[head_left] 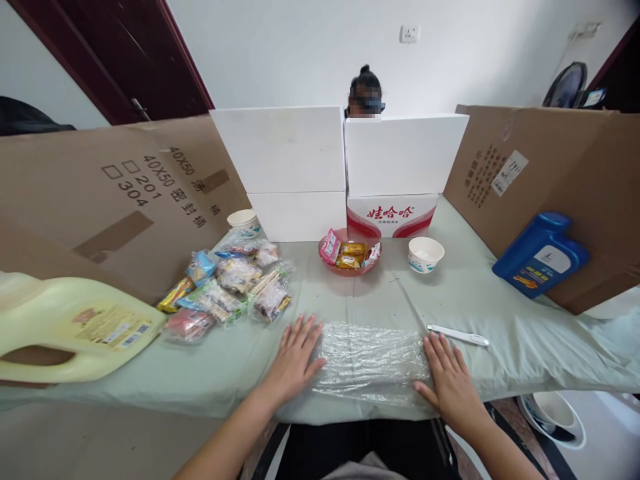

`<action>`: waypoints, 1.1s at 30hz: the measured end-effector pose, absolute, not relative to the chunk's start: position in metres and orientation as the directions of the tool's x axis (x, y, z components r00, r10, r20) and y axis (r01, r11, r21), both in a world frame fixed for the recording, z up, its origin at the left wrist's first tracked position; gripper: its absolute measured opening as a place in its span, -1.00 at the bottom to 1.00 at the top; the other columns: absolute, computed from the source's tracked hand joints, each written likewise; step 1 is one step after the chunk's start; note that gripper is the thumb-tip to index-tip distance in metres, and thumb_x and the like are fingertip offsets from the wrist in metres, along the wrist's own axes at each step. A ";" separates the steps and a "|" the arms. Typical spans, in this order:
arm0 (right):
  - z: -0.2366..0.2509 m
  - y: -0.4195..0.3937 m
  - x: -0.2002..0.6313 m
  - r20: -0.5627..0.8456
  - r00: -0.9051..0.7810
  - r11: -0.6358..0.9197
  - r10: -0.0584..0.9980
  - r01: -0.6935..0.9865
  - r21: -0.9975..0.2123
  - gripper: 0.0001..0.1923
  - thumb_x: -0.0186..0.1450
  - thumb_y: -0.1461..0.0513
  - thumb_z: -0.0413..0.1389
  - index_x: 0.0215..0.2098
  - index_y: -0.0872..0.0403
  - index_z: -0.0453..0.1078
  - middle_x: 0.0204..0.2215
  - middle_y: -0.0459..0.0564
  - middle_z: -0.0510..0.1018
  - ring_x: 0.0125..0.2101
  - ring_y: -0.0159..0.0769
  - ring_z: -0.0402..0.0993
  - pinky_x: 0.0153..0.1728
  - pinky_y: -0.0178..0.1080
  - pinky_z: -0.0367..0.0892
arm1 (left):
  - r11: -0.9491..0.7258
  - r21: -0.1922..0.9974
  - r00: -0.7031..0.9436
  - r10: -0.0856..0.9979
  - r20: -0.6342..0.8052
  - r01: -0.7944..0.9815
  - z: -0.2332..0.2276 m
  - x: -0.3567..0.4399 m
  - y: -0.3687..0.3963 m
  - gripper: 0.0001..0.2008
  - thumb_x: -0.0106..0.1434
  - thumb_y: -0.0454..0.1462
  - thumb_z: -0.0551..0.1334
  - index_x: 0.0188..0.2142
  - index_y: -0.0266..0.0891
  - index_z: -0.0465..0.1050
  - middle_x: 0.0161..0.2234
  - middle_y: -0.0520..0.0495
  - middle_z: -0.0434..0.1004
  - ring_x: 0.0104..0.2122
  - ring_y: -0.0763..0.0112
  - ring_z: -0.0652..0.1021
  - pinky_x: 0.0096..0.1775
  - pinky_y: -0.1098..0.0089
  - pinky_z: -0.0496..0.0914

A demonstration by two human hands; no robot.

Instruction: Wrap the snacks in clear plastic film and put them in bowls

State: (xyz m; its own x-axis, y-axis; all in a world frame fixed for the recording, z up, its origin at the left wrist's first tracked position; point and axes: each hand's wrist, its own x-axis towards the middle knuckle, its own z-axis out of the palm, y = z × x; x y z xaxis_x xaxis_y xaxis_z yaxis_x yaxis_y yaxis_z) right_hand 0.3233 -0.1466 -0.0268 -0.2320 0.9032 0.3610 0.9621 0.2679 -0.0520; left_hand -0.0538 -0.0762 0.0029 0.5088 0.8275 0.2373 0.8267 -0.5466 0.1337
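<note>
- Your left hand [296, 360] and right hand [450, 380] lie flat, fingers spread, gripping nothing, pressing the ends of the clear crinkled plastic sheet [371, 360] at the table's [525, 333] near edge.
- Step, as judged: smoothing the sheet; your next move likely calls for even outward pressure.

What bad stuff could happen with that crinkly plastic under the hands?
The clear crinkled plastic sheet lies at the table's near edge, with the left hand and right hand flat on its ends; it might slip off or tear if they pull apart. The thin white pen beside the right hand could get knocked and roll.
</note>
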 end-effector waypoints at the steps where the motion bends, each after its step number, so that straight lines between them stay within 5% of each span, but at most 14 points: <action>1: -0.022 -0.154 0.327 0.377 -0.271 0.312 0.886 0.948 -0.052 -0.10 0.28 -0.13 0.00 0.38 0.13 -0.22 0.31 0.17 0.08 0.32 0.01 -0.15 0.23 0.12 -0.04 | -0.571 0.160 0.523 0.811 0.262 0.806 0.007 -0.059 -0.081 -0.43 0.34 -0.02 0.08 0.27 -0.17 0.12 0.29 -0.23 0.10 0.29 -0.02 0.09 0.20 -0.04 0.11; 6: -0.008 -0.176 0.318 0.381 -0.513 0.568 0.769 0.822 -0.040 -0.42 0.30 0.09 0.09 0.25 0.00 0.16 0.24 0.02 0.26 0.27 -0.11 0.06 0.18 -0.05 0.15 | -0.721 0.259 0.686 0.692 0.223 0.643 0.021 -0.063 -0.107 -0.51 0.11 -0.12 0.33 0.02 -0.20 0.37 0.09 -0.22 0.37 0.15 0.03 0.33 0.14 0.06 0.28; 12: -0.002 -0.166 0.312 0.412 -0.514 0.622 0.753 0.761 -0.187 -0.76 0.34 0.31 -0.01 -0.11 -0.02 0.44 -0.07 0.00 0.55 0.03 -0.19 0.41 0.03 -0.05 0.34 | -0.737 0.313 0.692 0.673 0.261 0.598 0.021 -0.058 -0.112 -0.77 0.25 -0.43 0.07 -0.21 -0.16 0.43 -0.08 -0.10 0.52 0.09 0.27 0.42 0.12 0.19 0.35; 21: 0.006 -0.141 0.317 0.245 -0.123 0.242 0.962 0.799 -0.550 -0.70 0.40 0.11 -0.12 -0.19 -0.01 0.42 -0.25 -0.03 0.61 -0.26 -0.25 0.57 -0.26 -0.24 0.45 | -0.491 0.463 0.433 0.871 0.233 0.738 0.036 -0.042 -0.087 -0.81 0.30 -0.36 0.01 -0.28 -0.17 0.39 -0.34 0.00 0.53 -0.36 0.41 0.55 -0.28 0.42 0.44; 29: -0.013 -0.110 0.301 0.306 0.061 0.021 0.950 0.966 -0.257 -0.71 0.39 0.15 -0.14 -0.24 0.02 0.41 -0.33 -0.02 0.61 -0.46 -0.24 0.55 -0.53 -0.25 0.31 | -0.273 0.191 0.262 0.962 0.080 0.943 0.016 -0.009 -0.051 -0.83 0.31 -0.37 0.06 -0.19 -0.23 0.40 -0.27 -0.10 0.56 -0.31 0.26 0.57 -0.28 0.34 0.40; 33: -0.010 -0.112 0.301 0.483 -0.009 0.074 0.875 0.990 -0.116 -0.70 0.38 0.16 -0.11 -0.06 0.07 0.37 -0.24 0.09 0.57 -0.39 -0.20 0.52 -0.42 -0.20 0.35 | -0.279 0.144 0.245 0.945 0.218 0.949 0.018 -0.007 -0.055 -0.77 0.26 -0.39 0.12 -0.10 -0.26 0.39 -0.21 -0.16 0.52 -0.21 0.17 0.54 -0.18 0.23 0.42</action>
